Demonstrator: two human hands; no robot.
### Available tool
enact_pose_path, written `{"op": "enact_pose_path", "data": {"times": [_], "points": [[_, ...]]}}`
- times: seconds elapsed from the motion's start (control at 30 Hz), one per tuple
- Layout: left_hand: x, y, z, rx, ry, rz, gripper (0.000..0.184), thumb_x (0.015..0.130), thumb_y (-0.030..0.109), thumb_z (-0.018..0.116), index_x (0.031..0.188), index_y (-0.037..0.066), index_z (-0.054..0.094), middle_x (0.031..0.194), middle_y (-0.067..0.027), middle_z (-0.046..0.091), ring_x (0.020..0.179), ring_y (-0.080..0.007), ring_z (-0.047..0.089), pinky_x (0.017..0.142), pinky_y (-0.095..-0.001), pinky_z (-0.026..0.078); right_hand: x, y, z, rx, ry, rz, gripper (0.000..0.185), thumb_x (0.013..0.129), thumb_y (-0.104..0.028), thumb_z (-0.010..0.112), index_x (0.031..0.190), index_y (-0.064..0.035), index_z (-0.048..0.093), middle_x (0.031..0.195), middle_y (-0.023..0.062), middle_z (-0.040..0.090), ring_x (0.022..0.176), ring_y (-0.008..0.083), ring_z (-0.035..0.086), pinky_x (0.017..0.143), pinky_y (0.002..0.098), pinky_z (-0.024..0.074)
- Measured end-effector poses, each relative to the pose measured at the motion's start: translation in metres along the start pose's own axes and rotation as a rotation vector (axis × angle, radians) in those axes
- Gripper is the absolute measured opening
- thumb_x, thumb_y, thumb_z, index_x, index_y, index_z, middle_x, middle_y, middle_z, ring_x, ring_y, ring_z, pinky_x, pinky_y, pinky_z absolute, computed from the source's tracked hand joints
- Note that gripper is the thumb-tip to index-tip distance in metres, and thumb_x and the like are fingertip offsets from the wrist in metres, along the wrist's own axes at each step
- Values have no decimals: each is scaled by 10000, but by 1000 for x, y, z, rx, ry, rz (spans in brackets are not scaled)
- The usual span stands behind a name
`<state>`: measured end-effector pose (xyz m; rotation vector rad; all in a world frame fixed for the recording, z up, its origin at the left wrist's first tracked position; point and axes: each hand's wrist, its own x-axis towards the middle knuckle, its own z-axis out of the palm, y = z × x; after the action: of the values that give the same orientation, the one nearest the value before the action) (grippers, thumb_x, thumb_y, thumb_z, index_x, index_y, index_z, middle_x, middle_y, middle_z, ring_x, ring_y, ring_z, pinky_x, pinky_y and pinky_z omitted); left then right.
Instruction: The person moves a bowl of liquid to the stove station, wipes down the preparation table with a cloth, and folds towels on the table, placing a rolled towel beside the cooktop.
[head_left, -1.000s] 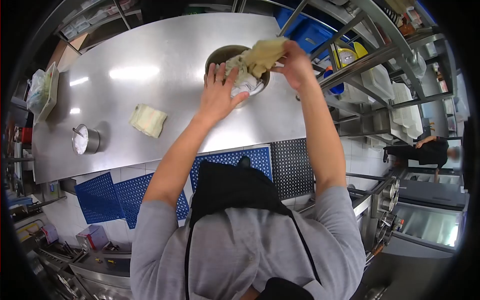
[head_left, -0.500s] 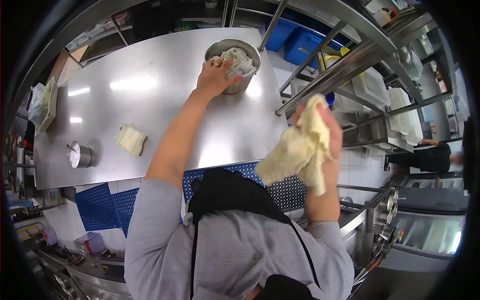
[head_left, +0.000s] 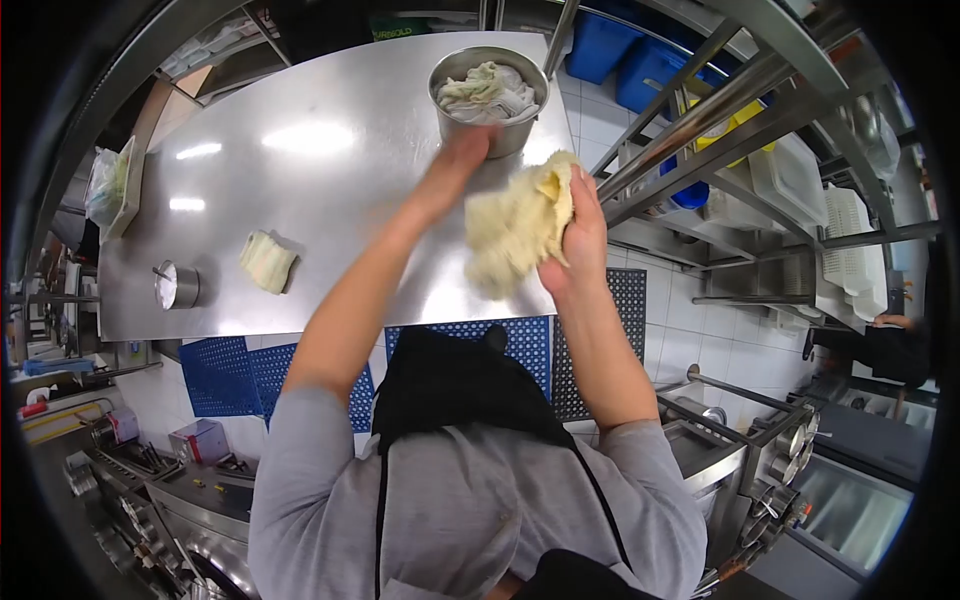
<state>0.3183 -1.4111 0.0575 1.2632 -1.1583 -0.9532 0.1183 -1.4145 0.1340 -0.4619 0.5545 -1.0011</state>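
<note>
A crumpled pale yellow cloth (head_left: 515,230) hangs from my right hand (head_left: 583,225), whose fingers are wrapped round its right side, above the table's front right part. My left hand (head_left: 462,165) is smeared by motion just in front of a steel pot (head_left: 490,140); its fingers do not show clearly. Whitish cloths (head_left: 490,92) lie bunched inside that pot, at the far right of the steel table (head_left: 330,205). A folded cream cloth (head_left: 267,262) rests on the table's left half, apart from both hands.
A small steel pot (head_left: 177,285) with white contents and a utensil stands at the table's left. Behind it sits a tray (head_left: 118,190) with a plastic bag. A metal rack (head_left: 690,140) rises at the right. Another person (head_left: 880,345) is at the far right.
My left hand has come off the cloths in the pot and moved toward me. My right hand has brought the yellow cloth leftward, over the table. The view has shifted slightly.
</note>
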Motion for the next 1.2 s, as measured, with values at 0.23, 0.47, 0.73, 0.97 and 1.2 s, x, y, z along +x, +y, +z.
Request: {"op": "enact_pose_path", "data": {"times": [0.23,0.47,0.73,0.97,1.2], "points": [[-91,-4,-2,-329,107,-196,470,995,217,669,1390,2,533,1206,-86,670,1096,-146,626,956,-309,511,29,20,-16,-441,-51,-81,227,1006,-76,559,1212,19,545,1079,126,662,937,231,682,871,378,571],[-108,32,-74,-32,99,-73,429,955,190,711,1333,25,594,1193,-85,675,1043,-168,655,890,-305,551,33,48,-19,-1292,-99,-553,206,998,-185,606,1098,-11,651,894,85,697,772,151,672,574,257,525],[-155,45,-105,-381,-37,-3,493,911,184,742,1363,49,597,1230,-122,660,1181,-202,606,999,-338,506,-36,155,23,-756,-262,7,465,976,-263,686,1350,-35,531,1163,104,649,1028,203,661,868,341,565],[-215,-10,-238,1357,316,-66,1142,668,591,846,1565,80,357,1509,-320,420,1461,-499,279,1193,-590,232,-41,179,0,-602,-40,52,444,982,-207,668,1357,-3,544,1336,85,615,1165,206,624,986,376,526],[-226,-19,-269,1182,263,-503,1321,553,599,903,1585,52,286,1398,-341,465,1298,-495,463,1105,-539,387,43,112,-60,-1442,83,-279,494,825,-195,680,1296,-60,618,1158,256,697,1092,393,675,974,440,514]]}}
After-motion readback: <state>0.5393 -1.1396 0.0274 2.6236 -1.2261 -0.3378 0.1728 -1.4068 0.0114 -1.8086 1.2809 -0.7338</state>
